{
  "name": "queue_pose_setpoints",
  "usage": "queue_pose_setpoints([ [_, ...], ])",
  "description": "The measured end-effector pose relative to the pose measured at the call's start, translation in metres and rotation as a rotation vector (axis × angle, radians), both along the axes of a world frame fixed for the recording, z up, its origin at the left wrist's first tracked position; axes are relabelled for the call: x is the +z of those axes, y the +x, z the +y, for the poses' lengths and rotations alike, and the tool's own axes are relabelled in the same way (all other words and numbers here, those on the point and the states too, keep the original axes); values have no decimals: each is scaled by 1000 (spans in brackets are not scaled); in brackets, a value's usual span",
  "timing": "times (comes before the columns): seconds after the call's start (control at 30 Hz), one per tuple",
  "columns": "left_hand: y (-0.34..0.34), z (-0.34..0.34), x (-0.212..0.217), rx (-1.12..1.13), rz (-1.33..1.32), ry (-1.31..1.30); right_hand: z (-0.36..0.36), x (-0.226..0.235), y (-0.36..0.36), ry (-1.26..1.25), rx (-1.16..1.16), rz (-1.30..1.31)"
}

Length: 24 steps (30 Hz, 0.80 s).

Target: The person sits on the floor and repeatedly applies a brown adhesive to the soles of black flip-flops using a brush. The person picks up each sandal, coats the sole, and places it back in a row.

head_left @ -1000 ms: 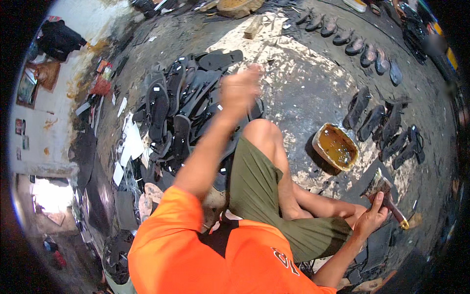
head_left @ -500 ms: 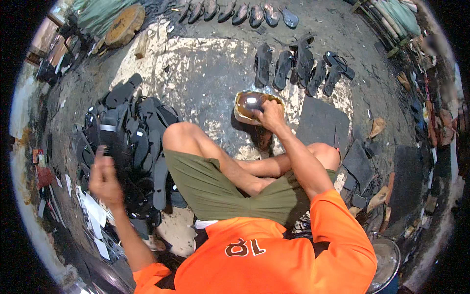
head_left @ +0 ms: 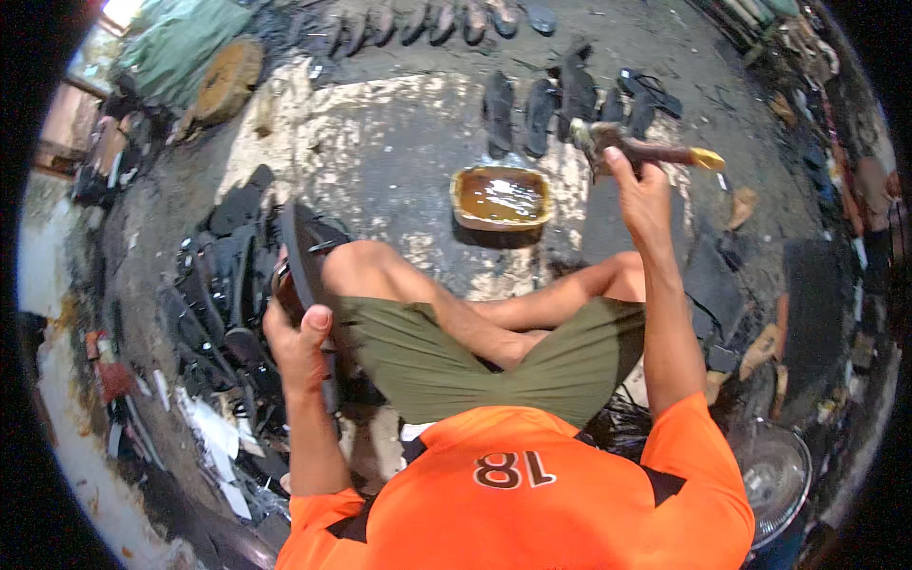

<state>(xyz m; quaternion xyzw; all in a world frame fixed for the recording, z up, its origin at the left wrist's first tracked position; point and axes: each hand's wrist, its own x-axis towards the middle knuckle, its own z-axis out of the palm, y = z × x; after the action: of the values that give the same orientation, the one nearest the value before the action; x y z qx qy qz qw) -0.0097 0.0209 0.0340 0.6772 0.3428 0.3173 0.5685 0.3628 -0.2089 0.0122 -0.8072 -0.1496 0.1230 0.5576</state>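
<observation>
My left hand (head_left: 296, 347) is closed around a black flip-flop (head_left: 302, 255), held upright on edge beside my left knee and above the pile. My right hand (head_left: 646, 204) is raised over my right knee, gripping a dark brush (head_left: 655, 153) between thumb and fingers. The brush lies nearly level, its ragged head to the left and a yellow-tipped handle end to the right. Between my hands, on the floor ahead of my crossed legs, stands a tub (head_left: 502, 224) with a yellowish, crusted rim, holding shiny brown liquid.
A heap of black flip-flops (head_left: 214, 294) lies at my left. Several more black sandals (head_left: 540, 114) stand beyond the tub, with a row of footwear (head_left: 442, 24) farther back. White scraps (head_left: 214, 437) litter the left floor. A round fan (head_left: 769, 475) sits behind my right elbow.
My right hand has lifted away from the tub and moved right with the brush. My left hand has come in from the pile toward my knee, now holding a flip-flop.
</observation>
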Motion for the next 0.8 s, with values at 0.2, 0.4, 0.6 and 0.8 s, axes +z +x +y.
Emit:
queue_pose_setpoints([
  [0.2, 85, -68, -2, -282, -593, -852, 67, 17, -167, 391, 378, 234],
  [0.4, 86, -95, -3, -261, -729, -859, 73, 16, -159, 412, 390, -269],
  [0.6, 86, -83, -23, -364, -853, -980, 41, 1, -179, 328, 626, -297],
  [0.8, 42, -117, -50, -305, -624, -1186, 29, 4, -130, 166, 312, -271],
])
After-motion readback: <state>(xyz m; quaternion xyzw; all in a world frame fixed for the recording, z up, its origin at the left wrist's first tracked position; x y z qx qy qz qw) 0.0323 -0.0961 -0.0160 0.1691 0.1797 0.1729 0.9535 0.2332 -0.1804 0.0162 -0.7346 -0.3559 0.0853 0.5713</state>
